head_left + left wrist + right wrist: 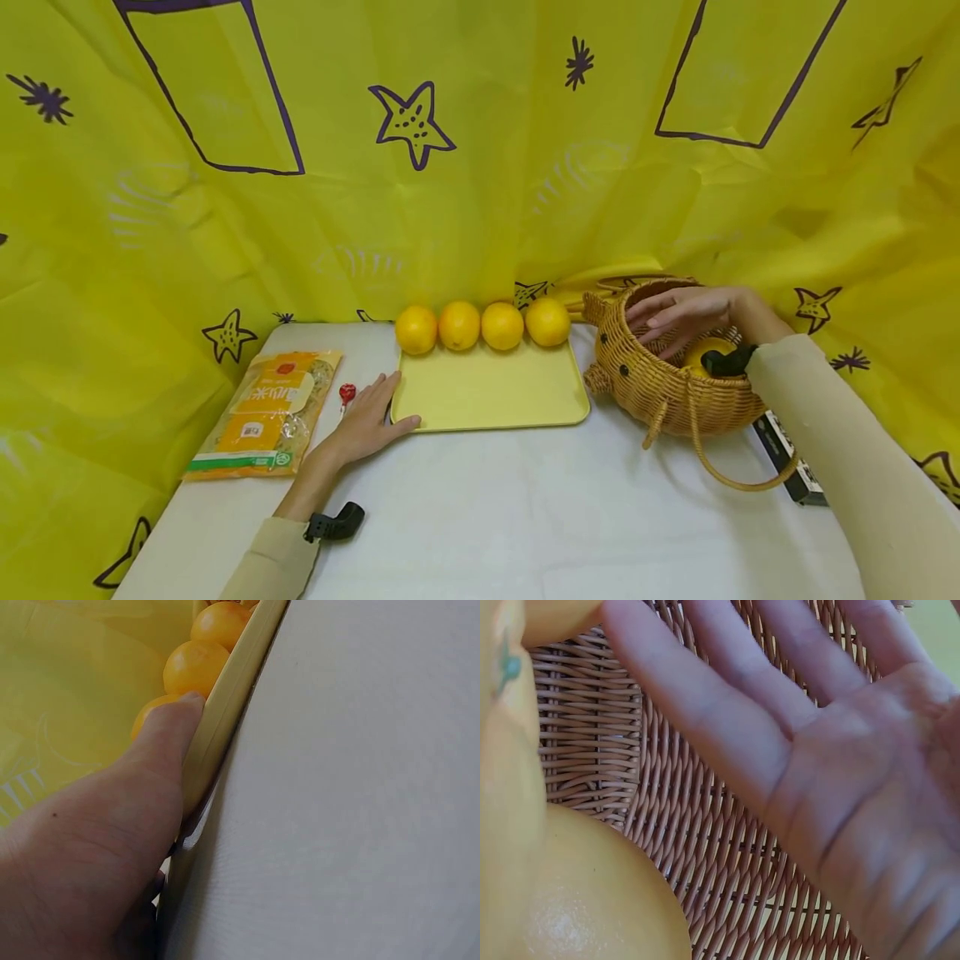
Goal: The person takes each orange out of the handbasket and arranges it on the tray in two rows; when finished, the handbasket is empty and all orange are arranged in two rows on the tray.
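Note:
My left hand (367, 423) touches the front left corner of a yellow tray (487, 390), its fingers along the left side. In the left wrist view the thumb (169, 735) lies on the tray's rim (225, 705). Several oranges (459, 325) stand in a row along the tray's back edge. On the right, my right hand (686, 312) reaches into a pig-shaped wicker basket (663, 392). In the right wrist view its fingers (705, 712) are spread and hold nothing. More oranges (607, 892) lie inside the basket beside the hand; one fingertip is near or against an orange at the top.
An orange food packet (262, 412) lies at the left, with a red lollipop (347, 392) between it and the tray. A black box (791, 458) sits partly under the basket's right side. The basket's handle (738, 483) hangs forward. A yellow patterned cloth (480, 208) rises behind the table.

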Action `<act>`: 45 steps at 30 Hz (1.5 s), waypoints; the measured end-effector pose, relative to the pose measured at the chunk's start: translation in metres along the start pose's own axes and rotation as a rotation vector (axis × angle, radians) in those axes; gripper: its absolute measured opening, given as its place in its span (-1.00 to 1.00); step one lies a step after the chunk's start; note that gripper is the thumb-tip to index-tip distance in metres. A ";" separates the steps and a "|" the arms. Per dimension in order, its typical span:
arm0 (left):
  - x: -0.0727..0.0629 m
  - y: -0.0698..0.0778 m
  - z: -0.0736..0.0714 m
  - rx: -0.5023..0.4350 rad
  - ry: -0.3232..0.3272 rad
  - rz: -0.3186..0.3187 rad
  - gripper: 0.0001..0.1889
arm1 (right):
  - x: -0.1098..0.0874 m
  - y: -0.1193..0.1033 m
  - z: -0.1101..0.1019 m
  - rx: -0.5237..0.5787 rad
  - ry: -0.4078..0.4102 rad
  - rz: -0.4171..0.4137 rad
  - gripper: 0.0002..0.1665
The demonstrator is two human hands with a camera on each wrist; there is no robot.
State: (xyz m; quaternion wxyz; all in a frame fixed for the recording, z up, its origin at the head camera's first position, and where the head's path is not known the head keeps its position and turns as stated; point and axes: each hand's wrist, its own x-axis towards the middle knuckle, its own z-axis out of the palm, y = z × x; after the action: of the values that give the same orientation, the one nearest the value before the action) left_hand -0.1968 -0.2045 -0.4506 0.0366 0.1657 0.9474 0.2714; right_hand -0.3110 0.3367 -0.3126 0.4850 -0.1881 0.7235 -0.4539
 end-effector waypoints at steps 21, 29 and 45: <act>0.002 0.001 0.001 0.009 0.000 -0.005 -0.01 | 0.005 0.006 0.006 -0.058 0.027 0.185 -0.12; 0.001 0.001 0.001 0.001 0.007 0.003 -0.01 | 0.011 0.007 0.008 -0.034 0.004 0.192 -0.13; 0.001 0.001 0.001 -0.002 0.010 0.009 -0.02 | 0.019 0.009 0.007 0.028 -0.100 0.185 -0.25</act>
State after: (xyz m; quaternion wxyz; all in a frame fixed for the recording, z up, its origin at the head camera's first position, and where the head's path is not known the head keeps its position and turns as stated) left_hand -0.1969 -0.2026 -0.4505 0.0307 0.1685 0.9466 0.2732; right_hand -0.3122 0.3248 -0.3305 0.5630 -0.1362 0.7061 -0.4072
